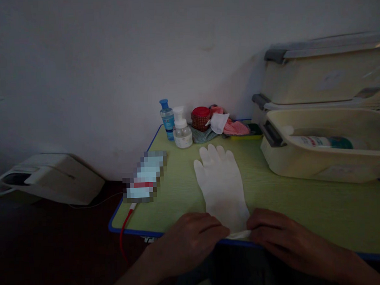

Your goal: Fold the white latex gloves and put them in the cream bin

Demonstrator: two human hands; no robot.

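Note:
A white disposable glove (221,183) lies flat on the green tabletop, its fingers pointing away from me and its cuff at the blue front edge. My left hand (195,234) pinches the left side of the cuff, fingers closed. On the cuff's right side, my right hand (275,231) grips in the same way. Between the two hands the cuff's rim shows as a thick, rolled or folded band. My fingertips are partly hidden behind my knuckles.
Left on the table (179,193) lies a blurred-out phone (145,176) with a red cable (122,233). A blue bottle (167,120), pump bottle (182,134), red-lidded basket (201,118) and cloths (236,127) stand behind. Cream bins (307,166) fill the right; a white bin (59,177) is at left.

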